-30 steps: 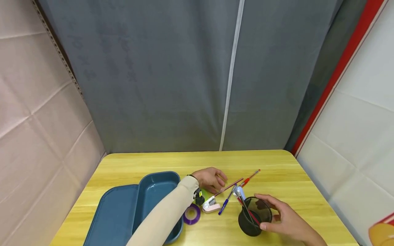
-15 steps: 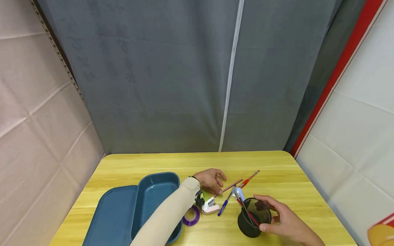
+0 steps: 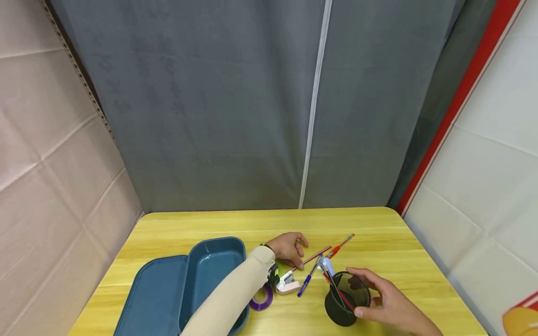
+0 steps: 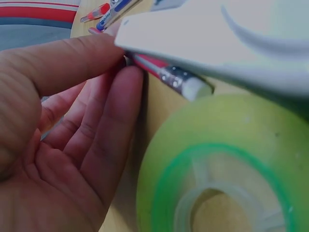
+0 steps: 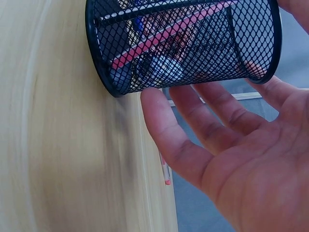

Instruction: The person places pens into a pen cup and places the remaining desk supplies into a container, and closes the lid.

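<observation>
Head view: a dark grey curtain (image 3: 210, 102) hangs beyond both hands, with a pinkish cloth wall (image 3: 54, 140) well off the left hand's outer side and a white, red-bordered wall (image 3: 491, 163) off the right hand's. Between them lies the table (image 3: 361, 219), yellowish wood grain with rounded far corners. A broad strip of wood runs from the hands to its far edge, and another from the right hand to the right edge; both give room to move. Outward of the left hand, the flat blue lid (image 3: 151, 298) and the deeper blue box (image 3: 218, 239) take up much of the surface, the sleeve (image 3: 233, 291) crossing above the box.

The right hand (image 3: 386, 301) grips the black mesh cup (image 3: 338, 310), thumb and fingers on opposite sides; whether its base rests fully on the wood I cannot tell. The left hand (image 3: 287, 248) pinches a pencil (image 4: 176, 79) between thumb and forefinger, white eraser end towards the wrist.

A purple tape roll (image 3: 261, 298) lies nearer the body than the left hand; a yellow-green roll (image 4: 207, 118) sits just beside that hand, close to a white-and-pink object (image 3: 288, 286). Between the hands lies a blue pen (image 3: 308, 280); a red pen (image 3: 335, 251) lies farther out. A thin red stick (image 5: 169, 36) leans inside the cup.
</observation>
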Demonstrator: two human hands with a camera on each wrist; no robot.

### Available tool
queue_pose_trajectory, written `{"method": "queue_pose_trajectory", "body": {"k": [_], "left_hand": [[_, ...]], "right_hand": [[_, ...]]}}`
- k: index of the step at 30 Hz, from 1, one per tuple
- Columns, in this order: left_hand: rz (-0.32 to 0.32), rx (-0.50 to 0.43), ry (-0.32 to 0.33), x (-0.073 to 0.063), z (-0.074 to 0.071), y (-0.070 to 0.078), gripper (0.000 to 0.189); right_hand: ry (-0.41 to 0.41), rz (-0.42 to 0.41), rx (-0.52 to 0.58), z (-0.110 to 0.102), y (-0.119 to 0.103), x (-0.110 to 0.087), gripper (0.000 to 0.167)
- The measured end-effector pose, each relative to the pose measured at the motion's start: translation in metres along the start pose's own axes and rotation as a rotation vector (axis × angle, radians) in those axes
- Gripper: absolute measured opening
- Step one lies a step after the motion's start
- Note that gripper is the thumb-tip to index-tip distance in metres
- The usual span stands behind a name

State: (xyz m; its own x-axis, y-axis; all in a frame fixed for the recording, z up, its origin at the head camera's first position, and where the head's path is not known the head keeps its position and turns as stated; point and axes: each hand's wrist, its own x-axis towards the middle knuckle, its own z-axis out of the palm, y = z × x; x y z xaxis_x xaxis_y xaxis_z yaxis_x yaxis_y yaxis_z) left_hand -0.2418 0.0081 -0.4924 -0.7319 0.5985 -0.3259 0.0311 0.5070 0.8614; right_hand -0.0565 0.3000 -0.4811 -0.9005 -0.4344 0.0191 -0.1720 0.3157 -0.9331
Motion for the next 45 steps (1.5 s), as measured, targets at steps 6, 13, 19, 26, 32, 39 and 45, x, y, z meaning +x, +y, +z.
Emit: {"method": "queue_pose_trajectory", "body": {"k": [6, 13, 19, 26, 32, 39, 45], "left_hand": [[0.029, 0.038, 0.024, -0.006, 0.003, 0.006, 0.06], [0.044, 0.047, 0.034, -0.009, 0.006, 0.008, 0.057], [0.035, 0.067, 0.047, -0.009, 0.007, 0.011, 0.056], [0.067, 0.254, 0.07, -0.004, 0.008, 0.01, 0.053], [0.066, 0.245, 0.077, -0.002, 0.01, 0.009, 0.051], [0.028, 0.126, 0.065, -0.003, 0.01, 0.008, 0.048], [0.026, 0.047, 0.065, -0.005, 0.006, 0.008, 0.041]], "right_hand": [[0.009, 0.001, -0.008, 0.0, -0.001, -0.001, 0.065], [0.013, 0.014, -0.01, 0.0, 0.0, 0.0, 0.065], [0.013, 0.011, -0.002, 0.0, 0.0, 0.0, 0.065], [0.023, 0.003, -0.01, 0.0, 0.0, 0.001, 0.065], [0.024, 0.027, -0.012, 0.0, -0.001, 0.001, 0.064], [0.017, 0.042, 0.004, 0.001, 0.0, 0.002, 0.064], [0.008, 0.026, 0.025, 0.001, 0.001, 0.0, 0.065]]}}
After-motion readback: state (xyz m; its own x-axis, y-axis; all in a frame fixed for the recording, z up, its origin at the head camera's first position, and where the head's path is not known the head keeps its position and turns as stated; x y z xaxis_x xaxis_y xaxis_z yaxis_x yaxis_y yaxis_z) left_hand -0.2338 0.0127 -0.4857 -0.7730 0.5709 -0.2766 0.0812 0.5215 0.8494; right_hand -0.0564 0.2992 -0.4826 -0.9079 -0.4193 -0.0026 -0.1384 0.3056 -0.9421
